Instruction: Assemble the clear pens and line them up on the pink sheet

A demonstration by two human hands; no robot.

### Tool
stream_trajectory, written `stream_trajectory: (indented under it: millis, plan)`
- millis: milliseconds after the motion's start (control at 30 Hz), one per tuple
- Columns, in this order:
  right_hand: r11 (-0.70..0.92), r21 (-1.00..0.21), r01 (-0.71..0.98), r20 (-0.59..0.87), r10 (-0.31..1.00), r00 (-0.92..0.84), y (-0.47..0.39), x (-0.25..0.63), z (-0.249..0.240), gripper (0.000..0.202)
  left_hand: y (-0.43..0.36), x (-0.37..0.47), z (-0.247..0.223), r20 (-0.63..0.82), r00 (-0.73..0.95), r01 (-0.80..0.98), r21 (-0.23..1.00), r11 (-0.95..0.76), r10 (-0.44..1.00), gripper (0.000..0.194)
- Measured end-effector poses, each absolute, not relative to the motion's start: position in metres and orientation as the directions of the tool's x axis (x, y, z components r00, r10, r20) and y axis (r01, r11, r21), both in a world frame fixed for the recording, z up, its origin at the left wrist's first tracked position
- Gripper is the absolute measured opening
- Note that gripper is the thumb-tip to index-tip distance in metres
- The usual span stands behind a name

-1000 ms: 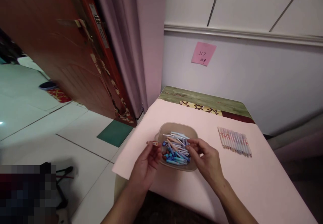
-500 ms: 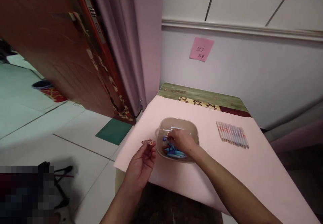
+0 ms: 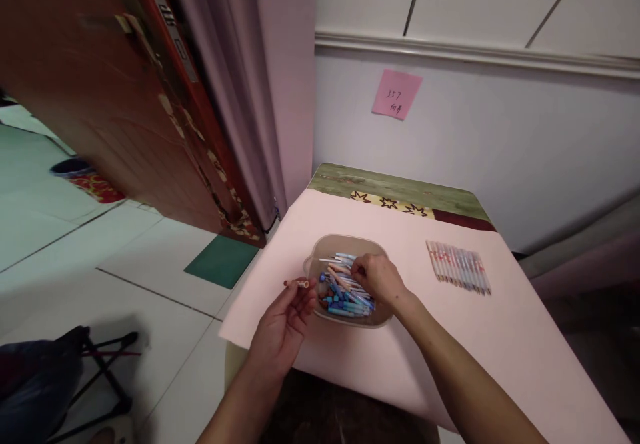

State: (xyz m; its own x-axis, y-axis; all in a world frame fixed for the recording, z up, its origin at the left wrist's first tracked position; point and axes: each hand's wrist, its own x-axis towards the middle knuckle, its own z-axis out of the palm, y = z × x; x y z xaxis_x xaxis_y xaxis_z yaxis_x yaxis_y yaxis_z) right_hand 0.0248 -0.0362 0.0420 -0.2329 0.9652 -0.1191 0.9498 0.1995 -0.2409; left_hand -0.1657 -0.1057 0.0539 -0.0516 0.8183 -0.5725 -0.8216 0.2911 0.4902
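My left hand (image 3: 286, 317) pinches a short, hollow, pale orange pen part (image 3: 298, 284) between thumb and fingertips, left of the container. Its round open end faces right; whether it is a cap or a piece of barrel I cannot tell. My right hand (image 3: 380, 276) reaches over the right side of a beige plastic container (image 3: 364, 243), its fingers bent together. What those fingers hold, if anything, is hidden. Loose pen parts (image 3: 345, 291) in blue, white and light orange lie jumbled inside, partly behind the right hand.
A row of several pens (image 3: 459, 268) lies side by side on the right of the pink-covered table (image 3: 440, 351). On the wall behind hangs a pink note (image 3: 397, 95). A wooden door (image 3: 100, 84) and a folding stool (image 3: 103, 371) are at the left.
My right hand has lifted slightly and shifted right within the container, uncovering more pen parts. My left hand keeps its pinch on the pen part. The view has turned a little.
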Motion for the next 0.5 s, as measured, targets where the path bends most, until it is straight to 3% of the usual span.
stream_trajectory:
  millis: [133, 333, 500]
  plan:
    - [0.207, -0.229, 0.951, -0.179, 0.951, -0.250, -0.031, 0.013, 0.038, 0.019, -0.107, -0.165, 0.051, -0.571, -0.071, -0.832, 0.487, 0.267, 0.818, 0.019]
    - [0.173, -0.123, 0.977, -0.201, 0.960, -0.195, -0.035, -0.007, 0.022, 0.051, -0.111, -0.160, 0.046, -0.539, -0.031, -0.801, 0.518, 0.302, 0.842, 0.016]
    - [0.199, -0.103, 0.975, -0.163, 0.963, -0.214, -0.041, -0.010, 0.017, 0.036, -0.116, -0.156, 0.045, -0.526, 0.012, -0.761, 0.547, 0.349, 0.850, 0.019]
